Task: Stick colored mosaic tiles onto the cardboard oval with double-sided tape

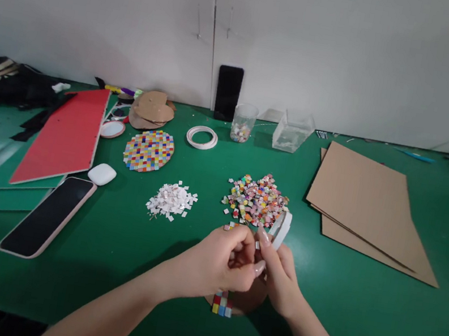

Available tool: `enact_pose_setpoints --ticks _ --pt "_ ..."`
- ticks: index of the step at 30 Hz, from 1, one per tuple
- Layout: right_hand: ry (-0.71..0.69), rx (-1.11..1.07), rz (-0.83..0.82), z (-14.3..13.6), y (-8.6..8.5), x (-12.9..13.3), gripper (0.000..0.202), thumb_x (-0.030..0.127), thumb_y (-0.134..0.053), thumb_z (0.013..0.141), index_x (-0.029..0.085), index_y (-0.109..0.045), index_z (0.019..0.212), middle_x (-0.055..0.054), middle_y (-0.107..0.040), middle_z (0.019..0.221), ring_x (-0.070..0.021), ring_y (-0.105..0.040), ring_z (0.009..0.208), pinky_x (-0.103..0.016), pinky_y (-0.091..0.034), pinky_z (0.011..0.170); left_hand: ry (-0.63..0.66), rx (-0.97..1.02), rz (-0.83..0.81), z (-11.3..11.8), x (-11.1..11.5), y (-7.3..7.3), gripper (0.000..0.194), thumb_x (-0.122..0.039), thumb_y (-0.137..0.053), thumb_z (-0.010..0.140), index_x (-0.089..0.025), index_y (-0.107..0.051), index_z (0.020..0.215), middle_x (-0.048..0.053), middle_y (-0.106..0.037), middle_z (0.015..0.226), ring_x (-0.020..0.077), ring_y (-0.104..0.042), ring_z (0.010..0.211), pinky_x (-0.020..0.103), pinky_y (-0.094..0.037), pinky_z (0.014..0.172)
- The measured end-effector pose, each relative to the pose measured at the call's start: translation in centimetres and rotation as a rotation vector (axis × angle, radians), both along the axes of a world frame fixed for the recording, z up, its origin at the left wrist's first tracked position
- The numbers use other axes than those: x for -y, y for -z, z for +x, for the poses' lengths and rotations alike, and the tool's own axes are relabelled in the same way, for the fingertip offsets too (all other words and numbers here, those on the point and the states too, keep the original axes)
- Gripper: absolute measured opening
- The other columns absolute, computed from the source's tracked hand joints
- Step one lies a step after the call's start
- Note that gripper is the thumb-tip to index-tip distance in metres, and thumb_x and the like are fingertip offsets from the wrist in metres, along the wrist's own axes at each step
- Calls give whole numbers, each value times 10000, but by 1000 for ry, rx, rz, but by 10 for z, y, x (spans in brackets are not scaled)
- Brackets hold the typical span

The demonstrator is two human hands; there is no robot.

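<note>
1. Head view, my only feed: the round brown cardboard disc (248, 299) lies toward the green bench's (109, 292) front edge, under both hands. Some glossy multicoloured square tiles (222, 305) are on it, but bare cardboard shows, so I'd say plenty's left.
2. Right hand (284, 278) grips a white ring-shaped tape roll (282, 230). Left hand's (215, 258) fingers are curled; can't tell if they're pinching anything.
3. Loose multicoloured tile heap (256, 199) sits just beyond.
4. Toward the back left corner, a tile-covered round disc (148, 151) looks done tbh.

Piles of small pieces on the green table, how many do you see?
2: a white pile left of centre, and a multicoloured pile to its right.
</note>
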State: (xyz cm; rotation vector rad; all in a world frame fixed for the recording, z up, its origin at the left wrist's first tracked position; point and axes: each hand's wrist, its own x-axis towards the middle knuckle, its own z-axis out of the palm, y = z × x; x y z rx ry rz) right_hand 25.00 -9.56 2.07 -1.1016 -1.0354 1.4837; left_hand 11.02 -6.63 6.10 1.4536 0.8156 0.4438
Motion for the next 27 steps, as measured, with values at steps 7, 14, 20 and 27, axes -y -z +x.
enact_pose_setpoints --ticks 7,14,20,27 --pt "2 43 -9 1 4 0 415 498 -451 860 189 -401 589 68 -293 498 -73 -218 440 -210 -184 390 70 38 -56 -6 -3 -3 147 -264 -366 883 -176 -417 778 -56 -406 590 70 -350 506 202 -293 467" --pt "-70 115 84 3 6 -1 393 480 -391 893 194 -396 623 59 -294 538 -80 -236 453 -209 -194 389 44 17 0 -5 -4 1 147 -254 -387 871 -170 -431 759 -49 -412 616 70 -353 534 197 -290 478" --pt "-154 233 151 6 2 -5 380 455 -346 917 197 -385 639 52 -314 555 -89 -264 471 -215 -233 415 22 -89 114 -6 -5 2 136 -219 -407 838 -171 -428 712 -60 -377 569 71 -318 520 197 -261 462" --pt "-170 334 201 6 0 -7 334 396 -317 940 197 -389 682 34 -379 637 -105 -344 560 -224 -315 525 6 -127 187 -7 -7 1 165 -211 -396 825 -179 -381 664 -68 -344 539 67 -298 491 190 -245 442"
